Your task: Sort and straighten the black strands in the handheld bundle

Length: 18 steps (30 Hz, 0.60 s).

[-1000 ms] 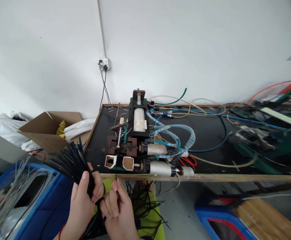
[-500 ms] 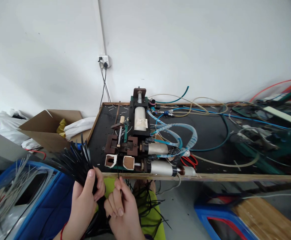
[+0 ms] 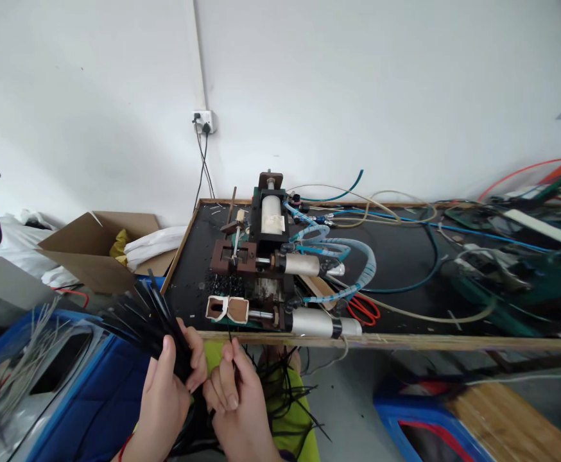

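My left hand [image 3: 167,391] is closed around a fanned bundle of black wire pieces [image 3: 146,314] held low at the front left. Close beside it, my right hand [image 3: 237,404] pinches a single thin black wire [image 3: 231,343] that points up toward the front edge of the bench. Just above the hands sits a small pneumatic machine [image 3: 261,269] with silver cylinders, brown blocks and two cup-shaped openings [image 3: 227,309] at its front. Loose black wires [image 3: 285,391] lie over a yellow-green surface under my hands.
The black-topped bench [image 3: 405,256] carries blue, beige and teal hoses, red-handled scissors [image 3: 363,309] and more equipment at the right. A cardboard box [image 3: 92,250] stands left. Blue bins [image 3: 78,391] with grey wires sit at lower left, another blue bin [image 3: 420,423] lower right.
The machine's rear carriage with the brown blocks has slid back from the front cups, opening a gap. My hands with the wires stay in nearly the same place.
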{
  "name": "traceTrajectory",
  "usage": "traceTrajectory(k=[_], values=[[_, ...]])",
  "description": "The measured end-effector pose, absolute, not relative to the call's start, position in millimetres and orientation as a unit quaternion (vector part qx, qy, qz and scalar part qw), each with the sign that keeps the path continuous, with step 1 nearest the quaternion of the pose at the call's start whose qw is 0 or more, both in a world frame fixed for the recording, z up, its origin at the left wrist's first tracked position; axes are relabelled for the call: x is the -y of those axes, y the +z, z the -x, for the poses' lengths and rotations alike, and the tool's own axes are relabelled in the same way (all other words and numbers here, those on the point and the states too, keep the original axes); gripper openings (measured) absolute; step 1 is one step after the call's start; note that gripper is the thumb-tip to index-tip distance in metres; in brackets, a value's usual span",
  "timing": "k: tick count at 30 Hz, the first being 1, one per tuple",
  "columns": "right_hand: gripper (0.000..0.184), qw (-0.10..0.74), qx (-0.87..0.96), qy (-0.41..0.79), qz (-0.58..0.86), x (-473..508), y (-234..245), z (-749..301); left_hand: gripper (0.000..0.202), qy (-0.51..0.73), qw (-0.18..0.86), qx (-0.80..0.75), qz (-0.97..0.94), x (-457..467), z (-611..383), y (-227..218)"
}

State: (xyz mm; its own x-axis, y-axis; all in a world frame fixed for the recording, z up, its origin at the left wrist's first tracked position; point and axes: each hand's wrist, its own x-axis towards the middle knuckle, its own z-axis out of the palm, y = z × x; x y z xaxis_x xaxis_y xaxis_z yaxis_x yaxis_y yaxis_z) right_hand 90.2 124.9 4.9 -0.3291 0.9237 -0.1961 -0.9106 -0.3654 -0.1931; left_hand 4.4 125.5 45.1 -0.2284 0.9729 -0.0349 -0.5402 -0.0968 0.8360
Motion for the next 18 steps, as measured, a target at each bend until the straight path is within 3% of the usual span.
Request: traceTrajectory(k=[6,9,14,16,18], values=[[0.038,0.617,0.160,0.728,0.252,-116,-4,-91,0.036,0.675,0.564,-0.394,-0.265,-116,-1,45],[0.047,0.596,0.296,0.645,0.377,-102,-5,-98,0.042,0.674,0.543,-0.421,-0.271,-112,-1,42],[0.052,0.561,0.431,0.497,0.503,-77,-12,-134,0.033,0.660,0.546,-0.435,-0.277,-106,0,35],[0.051,0.512,0.493,0.390,0.585,-70,-20,-166,0.033,0.650,0.554,-0.435,-0.285,-102,1,32],[0.049,0.394,0.561,0.264,0.679,-67,-24,-203,0.035,0.642,0.560,-0.430,-0.300,-100,1,29]])
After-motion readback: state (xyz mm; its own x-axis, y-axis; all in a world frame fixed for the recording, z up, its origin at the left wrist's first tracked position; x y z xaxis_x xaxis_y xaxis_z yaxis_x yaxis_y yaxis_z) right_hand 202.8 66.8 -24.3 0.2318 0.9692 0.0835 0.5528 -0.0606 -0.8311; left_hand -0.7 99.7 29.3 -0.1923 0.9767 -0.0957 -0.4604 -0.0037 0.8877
